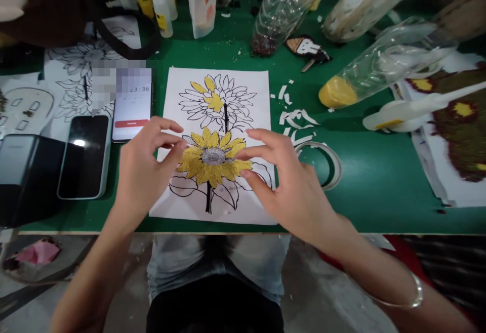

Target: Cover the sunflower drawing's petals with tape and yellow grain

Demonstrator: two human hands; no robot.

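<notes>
A white sheet of paper (182, 206) with a black line drawing of two sunflowers lies in front of me. The lower sunflower (212, 173) has petals covered in yellow grains round a grey printed centre. On the upper sunflower (237, 92) only a few petals are yellow. My left hand (146, 171) hovers at the lower flower's left petals, thumb and forefinger pinched together; anything between them is too small to make out. Over the right petals is my right hand (290, 181), its fingers apart and holding nothing.
Two phones (85, 156) lie left, beside a dark box (26, 181). Right of the paper are paper scraps (298, 118), a tape roll (336, 166), a bottle with a yellow bottom (337, 92) and a white glue bottle (398, 115). Keys (309, 52) and plastic bottles stand behind.
</notes>
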